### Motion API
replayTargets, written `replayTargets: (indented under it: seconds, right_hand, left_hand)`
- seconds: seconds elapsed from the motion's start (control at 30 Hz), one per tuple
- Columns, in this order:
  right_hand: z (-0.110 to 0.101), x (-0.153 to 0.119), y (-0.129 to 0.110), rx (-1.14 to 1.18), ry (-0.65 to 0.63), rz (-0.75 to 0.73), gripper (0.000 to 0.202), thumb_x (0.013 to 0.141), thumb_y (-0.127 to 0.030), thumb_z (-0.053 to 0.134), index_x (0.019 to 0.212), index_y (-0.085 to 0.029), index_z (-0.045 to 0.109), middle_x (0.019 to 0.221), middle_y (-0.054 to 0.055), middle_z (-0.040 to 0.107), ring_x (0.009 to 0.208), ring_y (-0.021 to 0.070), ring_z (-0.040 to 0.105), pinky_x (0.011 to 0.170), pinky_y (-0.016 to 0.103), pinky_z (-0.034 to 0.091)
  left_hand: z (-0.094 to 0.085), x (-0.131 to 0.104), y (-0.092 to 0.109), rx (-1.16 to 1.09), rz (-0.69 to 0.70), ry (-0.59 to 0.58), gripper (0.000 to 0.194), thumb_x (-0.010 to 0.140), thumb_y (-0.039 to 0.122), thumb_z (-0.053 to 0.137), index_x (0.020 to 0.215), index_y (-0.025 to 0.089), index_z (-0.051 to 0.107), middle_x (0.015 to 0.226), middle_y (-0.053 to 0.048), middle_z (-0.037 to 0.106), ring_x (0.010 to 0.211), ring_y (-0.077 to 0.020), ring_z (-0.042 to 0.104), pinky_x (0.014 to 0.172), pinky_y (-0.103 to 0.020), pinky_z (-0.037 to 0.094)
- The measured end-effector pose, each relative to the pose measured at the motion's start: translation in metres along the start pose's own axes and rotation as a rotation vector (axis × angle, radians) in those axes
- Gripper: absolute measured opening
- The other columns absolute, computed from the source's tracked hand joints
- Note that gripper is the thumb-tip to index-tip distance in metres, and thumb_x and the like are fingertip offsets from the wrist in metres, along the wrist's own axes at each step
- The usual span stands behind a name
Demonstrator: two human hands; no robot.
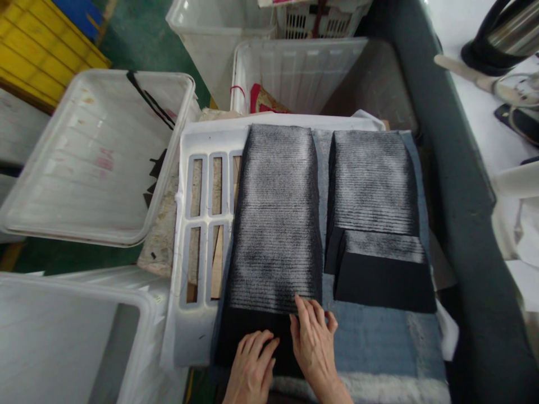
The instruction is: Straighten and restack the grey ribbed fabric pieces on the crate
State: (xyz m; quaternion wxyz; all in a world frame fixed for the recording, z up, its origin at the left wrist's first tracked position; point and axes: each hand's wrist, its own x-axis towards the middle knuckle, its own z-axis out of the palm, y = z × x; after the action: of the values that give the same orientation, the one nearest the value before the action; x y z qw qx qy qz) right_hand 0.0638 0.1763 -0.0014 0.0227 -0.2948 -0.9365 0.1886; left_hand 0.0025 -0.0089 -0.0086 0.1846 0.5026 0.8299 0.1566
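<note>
Black sheets (275, 224) lay fanned in a long stack running near to far, the near end right under my hands. My right hand (312, 336) pressed flat fingers on that end; my left hand (252, 365) rested open just left. Neither grip clamped anything. A second stack (373, 185) sat right.

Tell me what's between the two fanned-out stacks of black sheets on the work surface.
Between the left stack and the right stack runs only a narrow bare strip of the grey-blue cloth that both lie on, as the head view shows.
</note>
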Motion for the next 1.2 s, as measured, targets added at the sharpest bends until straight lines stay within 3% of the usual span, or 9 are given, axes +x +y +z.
replayTargets:
  seconds: [0.43, 0.8, 1.2]
  right_hand:
    - [-0.001, 0.011, -0.001, -0.037, 0.028, -0.01, 0.025, 0.099, -0.028, 0.043, 0.114, -0.027, 0.062, 0.118, 0.005, 0.066, 0.113, 0.0262, 0.054, 0.095, 0.047, 0.03]
    - [0.0, 0.024, 0.002, -0.022, -0.014, 0.001, 0.031, 0.098, -0.025, 0.045, 0.127, -0.022, 0.053, 0.117, 0.006, 0.067, 0.111, 0.0244, 0.055, 0.098, 0.046, 0.029]
    - [-0.001, 0.033, 0.005, -0.065, -0.005, -0.004, 0.024, 0.097, -0.027, 0.048, 0.117, -0.026, 0.061, 0.127, 0.005, 0.063, 0.115, 0.0265, 0.053, 0.096, 0.047, 0.031]
  left_hand:
    - [-0.001, 0.003, -0.001, 0.028, 0.024, 0.031, 0.04, 0.087, 0.016, 0.051, 0.125, 0.023, 0.058, 0.12, -0.006, 0.063, 0.107, -0.0225, 0.059, 0.09, -0.038, 0.051]
    - [0.001, 0.004, -0.004, 0.006, 0.011, -0.007, 0.037, 0.089, 0.018, 0.052, 0.124, 0.024, 0.059, 0.121, -0.006, 0.062, 0.108, -0.0222, 0.06, 0.092, -0.038, 0.051]
    - [0.006, 0.004, -0.008, 0.022, 0.048, 0.028, 0.034, 0.091, 0.022, 0.05, 0.123, 0.024, 0.061, 0.116, -0.006, 0.064, 0.104, -0.0214, 0.061, 0.087, -0.037, 0.053]
